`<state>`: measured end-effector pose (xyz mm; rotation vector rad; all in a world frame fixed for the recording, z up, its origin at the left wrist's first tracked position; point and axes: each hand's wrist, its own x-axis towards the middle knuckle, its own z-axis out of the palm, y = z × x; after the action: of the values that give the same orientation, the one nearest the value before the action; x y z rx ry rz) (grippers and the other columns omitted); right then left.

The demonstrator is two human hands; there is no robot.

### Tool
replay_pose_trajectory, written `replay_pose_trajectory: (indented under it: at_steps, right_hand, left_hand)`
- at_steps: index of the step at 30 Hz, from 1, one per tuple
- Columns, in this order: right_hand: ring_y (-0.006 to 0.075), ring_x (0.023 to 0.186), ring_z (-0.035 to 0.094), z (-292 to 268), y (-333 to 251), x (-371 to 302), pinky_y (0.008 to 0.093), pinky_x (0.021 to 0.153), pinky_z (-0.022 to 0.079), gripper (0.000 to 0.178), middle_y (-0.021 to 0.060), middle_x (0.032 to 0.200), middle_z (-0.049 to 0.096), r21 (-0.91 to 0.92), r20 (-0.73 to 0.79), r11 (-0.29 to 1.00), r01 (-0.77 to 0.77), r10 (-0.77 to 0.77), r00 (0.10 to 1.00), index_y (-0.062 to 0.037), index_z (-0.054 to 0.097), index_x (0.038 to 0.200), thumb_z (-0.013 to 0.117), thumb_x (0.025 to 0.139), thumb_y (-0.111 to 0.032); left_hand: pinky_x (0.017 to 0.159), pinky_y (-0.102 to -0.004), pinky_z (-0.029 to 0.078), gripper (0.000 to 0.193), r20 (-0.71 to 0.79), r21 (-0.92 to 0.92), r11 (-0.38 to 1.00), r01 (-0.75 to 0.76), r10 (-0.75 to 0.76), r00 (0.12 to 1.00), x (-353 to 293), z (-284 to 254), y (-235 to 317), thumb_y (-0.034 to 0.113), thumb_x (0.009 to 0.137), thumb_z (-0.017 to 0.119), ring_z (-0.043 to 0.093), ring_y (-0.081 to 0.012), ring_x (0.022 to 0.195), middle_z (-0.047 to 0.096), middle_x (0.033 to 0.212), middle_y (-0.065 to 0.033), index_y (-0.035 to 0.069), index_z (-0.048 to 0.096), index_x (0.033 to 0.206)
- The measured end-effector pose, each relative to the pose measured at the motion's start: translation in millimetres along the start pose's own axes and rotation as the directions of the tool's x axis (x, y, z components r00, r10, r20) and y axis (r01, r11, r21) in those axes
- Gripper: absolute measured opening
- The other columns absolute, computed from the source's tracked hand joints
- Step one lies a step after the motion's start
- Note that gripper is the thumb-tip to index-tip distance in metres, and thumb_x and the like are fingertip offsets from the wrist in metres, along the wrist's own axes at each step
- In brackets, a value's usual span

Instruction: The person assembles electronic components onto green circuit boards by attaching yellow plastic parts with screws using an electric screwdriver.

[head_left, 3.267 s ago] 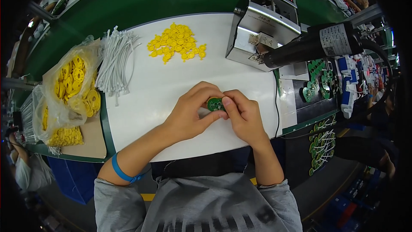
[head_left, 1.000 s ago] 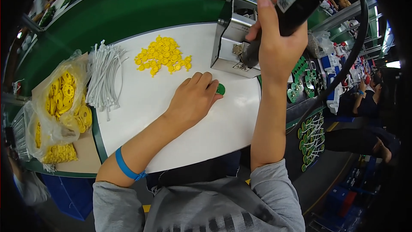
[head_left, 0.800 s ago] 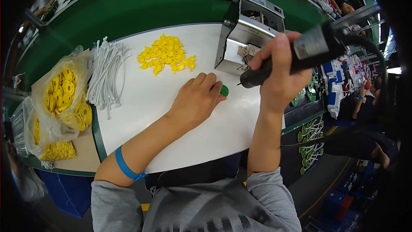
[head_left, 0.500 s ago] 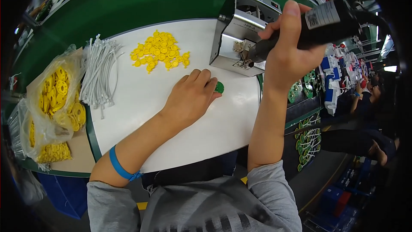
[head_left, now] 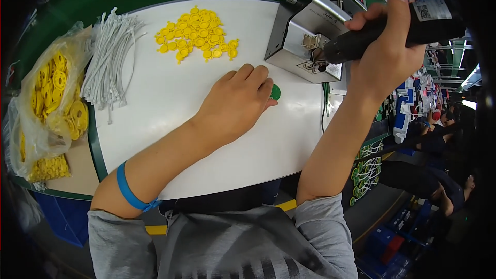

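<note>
My right hand (head_left: 385, 59) is wrapped round a black electric screwdriver (head_left: 356, 43). The driver's tip points left and down, at the front opening of a silver screw feeder (head_left: 315, 18); whether it touches a screw is too small to tell. On the white work surface, my left hand (head_left: 235, 98) is closed with bent fingers on a small round green circuit board (head_left: 276, 92). Only the board's right part shows, as the fingers cover the remainder. A blue wrist strap (head_left: 126, 188) circles my left forearm.
Small yellow plastic parts (head_left: 199, 33) lie heaped beyond my left hand. White cable ties (head_left: 109, 62) are bundled to the left, next to a clear bag of yellow discs (head_left: 51, 90). Green boards with white wires (head_left: 364, 175) lie at the right. Other people are at the far right.
The whole view has shifted, so the feeder and my right hand appear farther right and most table items higher. My two hands keep their holds, and the screwdriver tip stays at the feeder.
</note>
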<state>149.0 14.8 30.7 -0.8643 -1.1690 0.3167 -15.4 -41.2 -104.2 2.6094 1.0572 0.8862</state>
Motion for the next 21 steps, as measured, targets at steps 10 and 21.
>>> replay_pose_trajectory:
  at_steps: [10,21]
  right_hand:
    - [0.0192,0.047,0.054,-12,-5,-22,0.0357,0.048,0.049,0.042,0.0105,0.067,0.057,-0.01,0.076,0.996,-0.093,0.094,0.993,0.0074,0.058,0.108,0.07,0.093,-0.029]
    - [0.0144,0.05,0.056,-17,4,-75,0.0274,0.05,0.048,0.043,0.008,0.069,0.057,0.137,0.043,0.975,-0.177,0.173,0.984,0.0066,0.045,0.118,0.068,0.092,-0.019]
  left_hand:
    - [0.074,-0.0343,0.052,0.033,-0.009,-0.018,1.0,0.004,-0.004,1.0,-1,2,-2,0.022,0.084,0.076,0.056,-0.0225,0.09,0.055,0.096,-0.0071,0.0,0.069,0.107]
    - [0.072,-0.0351,0.051,0.033,-0.023,-0.046,0.999,0.011,-0.012,1.0,3,1,0,0.02,0.083,0.077,0.057,-0.023,0.088,0.054,0.095,-0.0071,-0.001,0.069,0.106]
